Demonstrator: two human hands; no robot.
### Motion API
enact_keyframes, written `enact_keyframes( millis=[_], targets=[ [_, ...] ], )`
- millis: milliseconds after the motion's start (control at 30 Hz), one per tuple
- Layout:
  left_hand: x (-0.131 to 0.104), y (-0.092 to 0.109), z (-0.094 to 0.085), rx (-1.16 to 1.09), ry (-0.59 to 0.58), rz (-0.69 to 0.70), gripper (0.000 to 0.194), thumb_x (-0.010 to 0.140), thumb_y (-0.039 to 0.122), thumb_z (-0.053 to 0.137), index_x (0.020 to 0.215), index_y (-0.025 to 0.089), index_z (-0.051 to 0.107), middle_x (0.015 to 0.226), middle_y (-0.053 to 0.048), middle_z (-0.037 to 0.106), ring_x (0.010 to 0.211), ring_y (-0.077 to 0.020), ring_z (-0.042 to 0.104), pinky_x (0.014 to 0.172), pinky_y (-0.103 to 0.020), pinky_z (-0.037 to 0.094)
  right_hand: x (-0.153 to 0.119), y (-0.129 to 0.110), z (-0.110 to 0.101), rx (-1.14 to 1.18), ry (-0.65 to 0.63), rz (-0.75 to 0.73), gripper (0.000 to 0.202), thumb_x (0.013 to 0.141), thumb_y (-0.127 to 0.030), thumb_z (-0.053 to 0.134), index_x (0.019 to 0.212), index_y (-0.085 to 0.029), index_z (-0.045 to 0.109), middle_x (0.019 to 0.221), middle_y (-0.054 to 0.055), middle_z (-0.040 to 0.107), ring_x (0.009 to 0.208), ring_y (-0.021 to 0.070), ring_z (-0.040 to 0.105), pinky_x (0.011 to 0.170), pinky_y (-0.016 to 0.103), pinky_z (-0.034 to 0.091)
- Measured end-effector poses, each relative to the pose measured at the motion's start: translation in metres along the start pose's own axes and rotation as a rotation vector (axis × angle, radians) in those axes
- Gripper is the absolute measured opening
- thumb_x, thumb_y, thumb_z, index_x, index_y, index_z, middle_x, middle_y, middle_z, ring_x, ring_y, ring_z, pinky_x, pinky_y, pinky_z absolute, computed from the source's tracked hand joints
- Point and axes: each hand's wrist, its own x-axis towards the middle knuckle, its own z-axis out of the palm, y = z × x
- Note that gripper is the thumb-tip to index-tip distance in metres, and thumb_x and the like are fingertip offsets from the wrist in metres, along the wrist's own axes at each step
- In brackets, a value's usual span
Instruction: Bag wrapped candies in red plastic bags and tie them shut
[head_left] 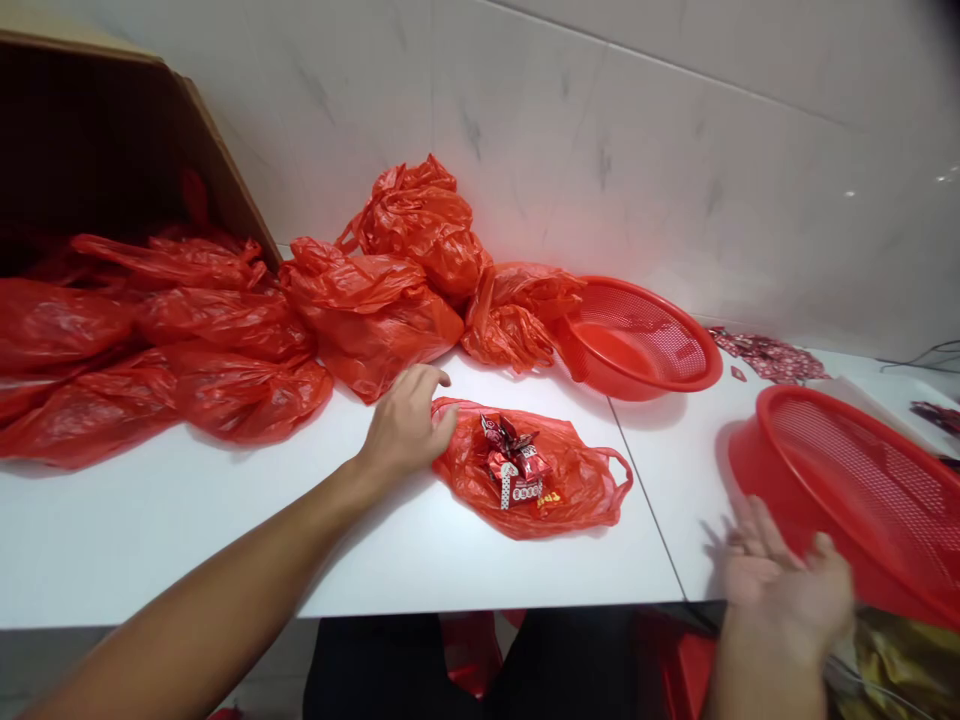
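A red plastic bag (pixel 577 480) lies flat on the white table, with several small red wrapped packets (pixel 517 460) on it. My left hand (pixel 407 420) is at the bag's left end, thumb and fingers apart; its fingertips are partly hidden. My right hand (pixel 787 580), slightly blurred, is palm up with fingers spread beside the right red basket (pixel 780 470), near the table's front edge. Nothing shows in it.
Stuffed red bags (pixel 382 310) line the wall, more spilling from a cardboard box (pixel 225 160) at the left. Another red basket (pixel 645 340) stands at the back. Small patterned packets (pixel 772 357) lie behind the right basket.
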Motion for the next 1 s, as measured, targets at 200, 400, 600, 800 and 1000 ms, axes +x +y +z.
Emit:
enact_keyframes(
  millis=[200,400,600,800,1000],
  targets=[
    [0.004,-0.015,-0.004,0.138,-0.414,-0.356,0.056,0.090,0.046,0.062,0.139,0.019,0.053,0.103,-0.013,0.075,0.098,-0.0360,0.070,0.078,-0.042,0.049,-0.058,-0.020,0.072,-0.281,-0.313,-0.033,0.073,0.078,-0.069,0.076,0.131,-0.018,0.071,0.125,0.017,0.076,0.094,0.0325,0.077,0.067,0.039,0.061],
    [0.010,-0.025,-0.011,-0.259,-0.446,-0.402,0.038,0.079,0.033,0.069,0.114,0.023,0.060,0.071,0.002,0.065,0.065,-0.0216,0.064,0.061,-0.030,0.043,-0.052,-0.058,0.092,-0.549,-0.556,-0.232,0.042,0.084,-0.061,0.074,0.094,-0.020,0.081,0.099,0.012,0.082,0.075,0.0274,0.075,0.072,0.039,0.059],
    [0.059,0.016,-0.078,-0.853,-0.341,-0.385,0.043,0.080,0.036,0.082,0.113,0.020,0.060,0.064,0.004,0.064,0.057,-0.0145,0.061,0.057,-0.024,0.046,-0.020,-0.132,0.104,-0.102,-0.682,-0.330,0.033,0.086,-0.048,0.081,0.070,-0.021,0.071,0.110,0.010,0.081,0.094,0.0254,0.076,0.084,0.037,0.059],
    [0.103,0.068,-0.132,-1.106,0.026,-0.086,0.048,0.072,0.026,0.093,0.112,0.021,0.068,0.100,-0.004,0.076,0.100,-0.0205,0.074,0.089,-0.031,0.059,-0.018,-0.213,0.142,0.297,-0.799,-0.436,0.020,0.091,-0.038,0.078,0.075,-0.026,0.076,0.122,0.006,0.079,0.121,0.0292,0.073,0.092,0.043,0.062],
    [0.103,0.093,-0.131,-1.021,0.355,0.034,0.026,0.085,0.025,0.084,0.108,0.025,0.072,0.112,-0.003,0.077,0.119,-0.0253,0.072,0.105,-0.037,0.057,-0.037,-0.246,0.172,0.584,-0.872,-0.523,0.013,0.095,-0.038,0.074,0.088,-0.030,0.082,0.121,0.004,0.080,0.128,0.0269,0.070,0.112,0.047,0.056]
  ],
)
